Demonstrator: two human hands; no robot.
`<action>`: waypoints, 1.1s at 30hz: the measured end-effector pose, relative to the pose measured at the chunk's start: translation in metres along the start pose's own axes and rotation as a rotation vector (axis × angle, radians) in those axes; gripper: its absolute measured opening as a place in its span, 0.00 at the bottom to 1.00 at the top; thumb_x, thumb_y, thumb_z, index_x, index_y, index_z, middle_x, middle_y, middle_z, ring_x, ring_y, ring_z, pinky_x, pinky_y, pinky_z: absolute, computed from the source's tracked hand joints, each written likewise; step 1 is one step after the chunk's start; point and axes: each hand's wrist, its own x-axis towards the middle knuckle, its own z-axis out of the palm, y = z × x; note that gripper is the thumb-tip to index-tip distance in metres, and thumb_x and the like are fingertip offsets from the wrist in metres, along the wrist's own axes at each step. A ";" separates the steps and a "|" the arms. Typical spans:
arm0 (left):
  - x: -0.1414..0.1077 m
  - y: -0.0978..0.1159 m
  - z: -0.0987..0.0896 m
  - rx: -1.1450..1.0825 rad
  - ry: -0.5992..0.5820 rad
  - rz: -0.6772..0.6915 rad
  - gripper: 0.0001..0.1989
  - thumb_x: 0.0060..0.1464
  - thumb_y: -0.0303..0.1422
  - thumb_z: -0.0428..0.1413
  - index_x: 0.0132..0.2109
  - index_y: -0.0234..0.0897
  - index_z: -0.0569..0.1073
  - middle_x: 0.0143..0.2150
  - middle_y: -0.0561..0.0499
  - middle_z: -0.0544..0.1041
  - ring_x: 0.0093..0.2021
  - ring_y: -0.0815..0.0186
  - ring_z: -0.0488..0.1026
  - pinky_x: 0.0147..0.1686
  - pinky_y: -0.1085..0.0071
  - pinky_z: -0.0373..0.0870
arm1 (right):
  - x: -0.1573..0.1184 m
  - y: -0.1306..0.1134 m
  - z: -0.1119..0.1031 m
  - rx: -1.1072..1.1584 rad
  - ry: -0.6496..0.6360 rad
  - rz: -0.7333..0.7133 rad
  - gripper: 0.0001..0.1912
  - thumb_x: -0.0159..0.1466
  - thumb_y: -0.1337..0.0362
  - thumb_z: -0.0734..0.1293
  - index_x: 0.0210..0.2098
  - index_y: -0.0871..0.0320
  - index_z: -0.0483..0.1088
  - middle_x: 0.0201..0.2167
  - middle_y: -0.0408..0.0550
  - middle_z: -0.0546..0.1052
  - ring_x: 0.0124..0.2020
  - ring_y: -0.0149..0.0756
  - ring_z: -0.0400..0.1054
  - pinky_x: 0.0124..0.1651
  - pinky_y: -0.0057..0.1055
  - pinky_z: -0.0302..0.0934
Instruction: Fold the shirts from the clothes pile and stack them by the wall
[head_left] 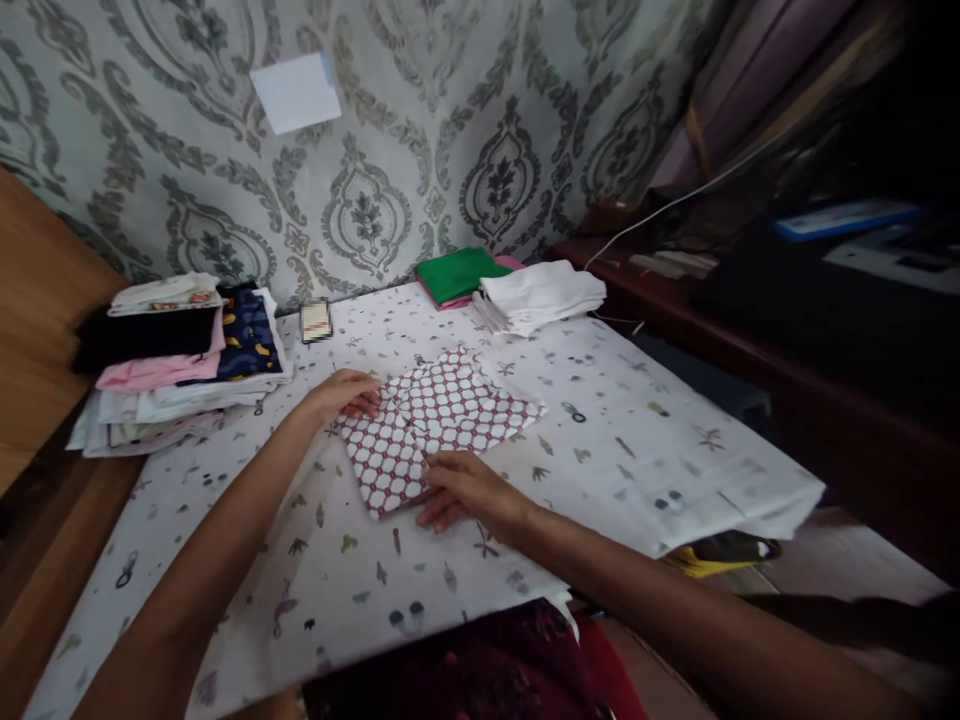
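Note:
A folded patterned cloth (465,405), white with a dark red and black lattice print, lies on the covered table in front of me. My left hand (346,396) rests at its back left edge, fingers loosely bent and touching the fabric. At the front edge is my right hand (466,492), its fingers slightly apart against the cloth. Neither hand visibly grips the fabric. A fold line crosses the cloth between the two hands.
Stacked folded clothes (187,350) stand at the left. Toward the back lie a green folded cloth (459,272) and a white folded pile (541,295). A small card (316,321) sits near the wall. Dark furniture (750,370) borders the printed tablecloth (630,470) on the right.

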 end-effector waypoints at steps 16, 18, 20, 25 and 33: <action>0.000 -0.012 0.013 0.387 0.299 0.182 0.18 0.53 0.33 0.58 0.51 0.39 0.67 0.22 0.58 0.71 0.23 0.65 0.71 0.29 0.71 0.65 | -0.002 -0.011 -0.011 -1.041 0.298 -0.446 0.16 0.64 0.67 0.62 0.52 0.61 0.67 0.20 0.40 0.73 0.21 0.34 0.68 0.30 0.31 0.63; -0.011 -0.013 0.018 0.502 0.389 0.299 0.14 0.57 0.33 0.55 0.51 0.41 0.69 0.29 0.54 0.75 0.34 0.61 0.75 0.38 0.67 0.69 | -0.002 -0.008 -0.005 -1.188 0.368 -0.568 0.18 0.67 0.65 0.60 0.56 0.63 0.65 0.29 0.49 0.78 0.31 0.40 0.73 0.37 0.36 0.67; -0.019 -0.019 0.026 0.643 0.426 0.478 0.12 0.61 0.36 0.49 0.49 0.41 0.71 0.39 0.48 0.78 0.47 0.59 0.74 0.49 0.64 0.68 | 0.002 -0.002 0.003 -1.314 0.337 -0.766 0.21 0.69 0.64 0.58 0.59 0.64 0.64 0.45 0.59 0.78 0.46 0.46 0.73 0.48 0.43 0.67; -0.017 -0.041 0.036 0.874 0.198 0.602 0.25 0.67 0.42 0.40 0.64 0.38 0.64 0.70 0.43 0.62 0.71 0.59 0.55 0.68 0.57 0.50 | 0.025 0.029 0.012 -1.559 0.113 -0.979 0.37 0.68 0.47 0.60 0.65 0.70 0.58 0.67 0.68 0.59 0.70 0.52 0.49 0.69 0.50 0.48; 0.019 -0.036 0.027 0.905 0.223 0.363 0.29 0.67 0.45 0.40 0.70 0.39 0.56 0.75 0.41 0.48 0.74 0.52 0.41 0.68 0.41 0.35 | 0.024 0.042 0.011 -1.613 0.104 -0.962 0.38 0.67 0.45 0.62 0.65 0.69 0.59 0.67 0.67 0.60 0.71 0.54 0.48 0.71 0.53 0.43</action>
